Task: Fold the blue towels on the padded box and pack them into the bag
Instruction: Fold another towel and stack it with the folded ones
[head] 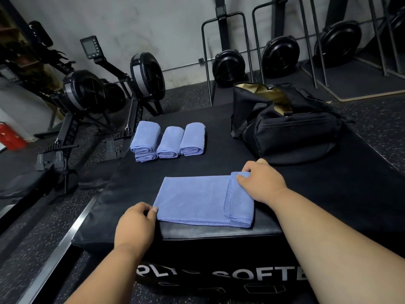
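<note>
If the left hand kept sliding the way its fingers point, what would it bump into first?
The left hand points right, along the blue towel that it already pinches at the near-left corner. Going on across the towel, it would probably meet the right hand at the far-right corner, though depth is unclear.

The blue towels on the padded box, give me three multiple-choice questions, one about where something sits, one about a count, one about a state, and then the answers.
1. Where does the black bag sit?
A. On the floor
B. On the padded box, far right
C. On a rowing machine

2. How many finished towels lie in the far group?
A. Two
B. Four
C. Six

3. What state is the bag in?
A. Open at the top
B. Zipped shut
C. Lying flattened

Answers: 1 B, it rests on the box top beyond the right hand. 2 B, three side by side, with a fourth under the leftmost. 3 A, its tan lining shows. The left hand pinches the near towel.
</note>
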### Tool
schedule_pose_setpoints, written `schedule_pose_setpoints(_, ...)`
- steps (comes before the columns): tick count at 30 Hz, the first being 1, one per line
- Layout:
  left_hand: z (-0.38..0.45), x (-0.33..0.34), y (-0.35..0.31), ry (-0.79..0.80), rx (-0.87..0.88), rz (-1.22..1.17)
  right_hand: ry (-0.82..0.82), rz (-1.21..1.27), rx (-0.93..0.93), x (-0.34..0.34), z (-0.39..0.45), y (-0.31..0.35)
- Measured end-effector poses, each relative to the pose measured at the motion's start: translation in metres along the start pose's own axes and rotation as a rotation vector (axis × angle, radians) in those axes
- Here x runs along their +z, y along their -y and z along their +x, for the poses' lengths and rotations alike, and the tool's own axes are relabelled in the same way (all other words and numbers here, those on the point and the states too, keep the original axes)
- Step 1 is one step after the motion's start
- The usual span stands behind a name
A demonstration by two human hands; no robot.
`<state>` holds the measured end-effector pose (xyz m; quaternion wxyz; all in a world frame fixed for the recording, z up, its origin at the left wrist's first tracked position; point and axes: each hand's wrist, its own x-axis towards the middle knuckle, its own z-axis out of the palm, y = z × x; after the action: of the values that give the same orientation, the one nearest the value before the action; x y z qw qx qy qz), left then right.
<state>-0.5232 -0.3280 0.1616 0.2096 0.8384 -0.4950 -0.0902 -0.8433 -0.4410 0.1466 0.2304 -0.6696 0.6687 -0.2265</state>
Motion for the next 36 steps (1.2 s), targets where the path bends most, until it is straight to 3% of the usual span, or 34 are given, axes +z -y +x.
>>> schedule_pose_setpoints(6,-0.003,-0.010,-0.014,0.008,0.015,0.005,-0.010,-0.024,0.000,0.000,0.000,0.002)
schedule_pose_setpoints(9,-0.035,-0.003,-0.052,-0.003,0.246,-0.050,-0.029,-0.009,0.000,0.001,-0.001,0.003)
schedule_pose_setpoints(13,-0.093,0.026,-0.113,0.208,0.625,-0.032,-0.031,-0.011,-0.011,0.000,-0.002,0.007)
schedule_pose_setpoints(15,-0.111,0.040,-0.132,0.296,0.696,0.039,-0.035,-0.016,-0.006,-0.001,-0.003,0.008)
schedule_pose_setpoints(19,-0.120,0.055,-0.141,0.394,0.618,0.068,-0.008,-0.001,0.031,-0.005,-0.003,0.007)
schedule_pose_setpoints(25,-0.111,0.057,-0.144,0.290,0.295,-0.364,0.045,0.059,0.062,-0.011,-0.001,0.003)
schedule_pose_setpoints(27,-0.100,0.057,-0.148,0.275,0.192,-0.412,0.060,0.061,0.061,-0.012,-0.001,0.004)
schedule_pose_setpoints(36,-0.098,0.060,-0.152,0.429,-0.017,-0.647,0.126,-0.083,-0.034,-0.013,0.004,0.002)
